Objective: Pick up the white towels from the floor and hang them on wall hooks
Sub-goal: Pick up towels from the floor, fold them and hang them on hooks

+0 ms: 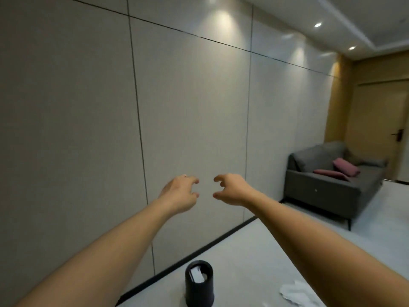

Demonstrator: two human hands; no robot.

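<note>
Both my arms reach forward toward the grey panelled wall (188, 107). My left hand (180, 191) and my right hand (230, 188) hover close together at mid height, fingers curled and apart, holding nothing. A crumpled white towel (294, 292) lies on the pale floor at the lower right, partly hidden behind my right forearm. No wall hooks show on the part of the wall in view.
A black cylindrical bin (199, 282) with white paper inside stands on the floor near the wall's dark skirting. A grey sofa (327, 185) with pink cushions sits against the wall at the right. A yellow door (382, 129) is behind it.
</note>
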